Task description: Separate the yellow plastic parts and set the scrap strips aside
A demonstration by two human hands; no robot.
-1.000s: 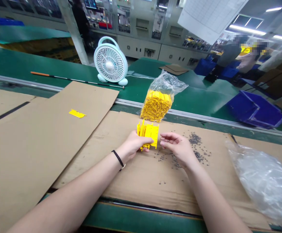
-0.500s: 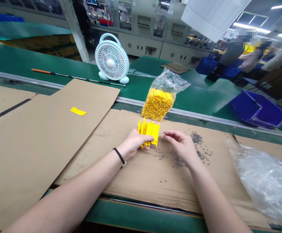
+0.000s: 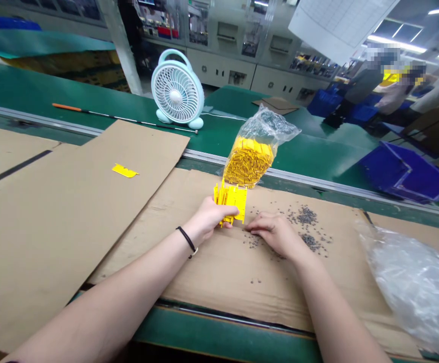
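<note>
My left hand (image 3: 212, 218) grips a bunch of thin yellow plastic parts (image 3: 235, 201), its thumb lying across the front one. Just to the right, my right hand (image 3: 274, 233) is low over the cardboard sheet (image 3: 211, 277), thumb and fingertips pinched together at the edge of the scattered small dark grey pieces (image 3: 307, 216). Whether a piece is between those fingertips is too small to make out. Behind my left hand stands a clear plastic bag of yellow parts (image 3: 250, 159). One single yellow part (image 3: 125, 171) lies apart on the left cardboard (image 3: 71, 217).
A crumpled clear plastic bag (image 3: 416, 282) lies at the right. Beyond the metal rail are a pale blue fan (image 3: 177, 93), a thin rod with an orange handle (image 3: 67, 107) and a blue bin (image 3: 406, 171). People are in the right background.
My right hand has moved down and slightly left, from beside the yellow parts to the small grey pieces, and its fingers have closed into a pinch. My left hand keeps its hold.
</note>
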